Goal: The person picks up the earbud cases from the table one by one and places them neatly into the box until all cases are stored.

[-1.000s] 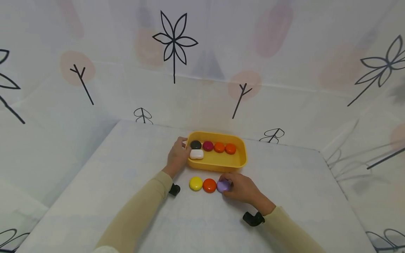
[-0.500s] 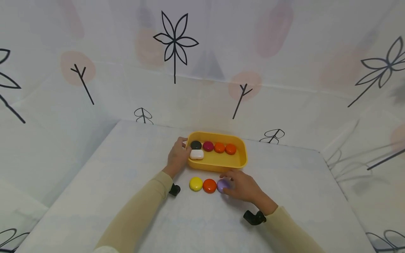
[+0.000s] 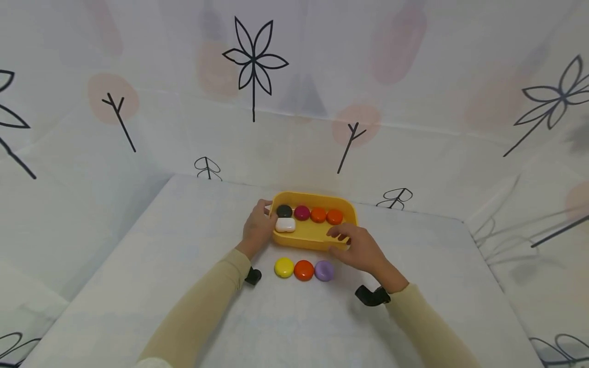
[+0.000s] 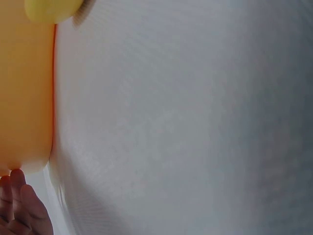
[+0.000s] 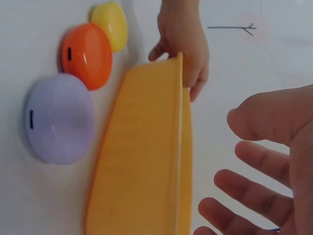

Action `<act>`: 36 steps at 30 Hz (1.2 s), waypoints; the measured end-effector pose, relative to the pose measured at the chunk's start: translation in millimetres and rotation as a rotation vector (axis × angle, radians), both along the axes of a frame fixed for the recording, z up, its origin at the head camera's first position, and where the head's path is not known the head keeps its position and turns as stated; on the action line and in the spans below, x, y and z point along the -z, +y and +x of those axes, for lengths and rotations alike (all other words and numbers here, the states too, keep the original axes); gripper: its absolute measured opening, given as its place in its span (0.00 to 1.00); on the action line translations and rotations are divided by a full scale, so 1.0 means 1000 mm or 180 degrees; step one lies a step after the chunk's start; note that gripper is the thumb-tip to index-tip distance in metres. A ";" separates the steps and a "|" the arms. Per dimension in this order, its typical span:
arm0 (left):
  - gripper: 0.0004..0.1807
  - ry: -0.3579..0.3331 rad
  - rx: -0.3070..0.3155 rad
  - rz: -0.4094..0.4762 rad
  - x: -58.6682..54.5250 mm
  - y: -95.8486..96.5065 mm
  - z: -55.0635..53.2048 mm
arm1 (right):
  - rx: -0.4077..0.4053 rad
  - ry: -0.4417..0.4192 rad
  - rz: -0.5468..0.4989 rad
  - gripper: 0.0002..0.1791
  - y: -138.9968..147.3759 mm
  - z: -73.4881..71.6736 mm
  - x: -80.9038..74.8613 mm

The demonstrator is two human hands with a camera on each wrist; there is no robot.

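My left hand (image 3: 260, 227) grips the left end of a yellow plastic tray (image 3: 313, 244), thumb at the rim and fingers along the outside. Over the tray's front right corner hangs my right hand (image 3: 360, 248), its fingers spread and relaxed with nothing in them. In front of the tray, a glossy yellow round piece (image 3: 284, 267), an orange-red one (image 3: 303, 270) and a purple one (image 3: 324, 271) lie side by side. The right wrist view shows small dark slots in the sides of the purple piece (image 5: 61, 120) and the orange-red piece (image 5: 88, 56).
Inside the tray, a black piece (image 3: 284, 211), a dark red piece (image 3: 301, 212) and two orange pieces (image 3: 318, 214) form a back row. A white rounded rectangular case (image 3: 285, 225) sits before the black one. The white-covered table (image 3: 285, 327) meets a patterned cloth backdrop (image 3: 294, 148).
My right hand has let go of the purple piece and moved up and away from it, to the tray's front right corner. My left hand has stayed at the tray.
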State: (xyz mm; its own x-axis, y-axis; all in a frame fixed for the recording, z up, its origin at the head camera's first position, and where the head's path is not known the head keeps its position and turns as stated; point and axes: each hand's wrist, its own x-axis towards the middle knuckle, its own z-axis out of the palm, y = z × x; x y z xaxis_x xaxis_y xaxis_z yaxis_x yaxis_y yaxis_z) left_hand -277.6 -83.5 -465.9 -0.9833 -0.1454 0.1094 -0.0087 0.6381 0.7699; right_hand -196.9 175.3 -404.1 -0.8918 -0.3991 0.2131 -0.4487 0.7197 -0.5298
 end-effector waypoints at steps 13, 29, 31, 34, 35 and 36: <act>0.22 0.0006 -0.0009 0.0014 0.000 -0.002 0.003 | 0.0203 0.0064 0.0012 0.20 0.010 -0.043 0.006; 0.22 -0.0051 -0.0010 -0.0003 0.001 0.000 0.001 | 0.0384 -0.0370 0.0421 0.23 0.011 -0.086 0.014; 0.22 -0.0065 -0.0006 -0.0006 0.001 0.000 0.000 | 0.0409 -0.0443 0.0475 0.24 0.012 -0.091 0.016; 0.22 -0.0053 -0.0010 -0.0021 0.001 0.001 0.000 | 0.0427 -0.0491 0.0580 0.24 0.012 -0.096 0.019; 0.22 -0.0048 -0.0010 -0.0022 0.001 0.001 0.000 | 0.0423 -0.0478 0.0623 0.24 0.012 -0.098 0.020; 0.22 -0.0042 -0.0009 -0.0026 0.000 0.001 0.000 | 0.0425 -0.0462 0.0682 0.24 0.012 -0.100 0.021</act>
State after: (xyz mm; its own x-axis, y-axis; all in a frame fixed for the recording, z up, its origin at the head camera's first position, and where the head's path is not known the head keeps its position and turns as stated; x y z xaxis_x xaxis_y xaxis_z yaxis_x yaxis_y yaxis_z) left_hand -277.8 -82.7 -466.1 -0.9843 -0.1473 0.0975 -0.0207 0.6443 0.7645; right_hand -297.2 186.8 -425.3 -0.9545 -0.2983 0.0029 -0.2731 0.8698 -0.4109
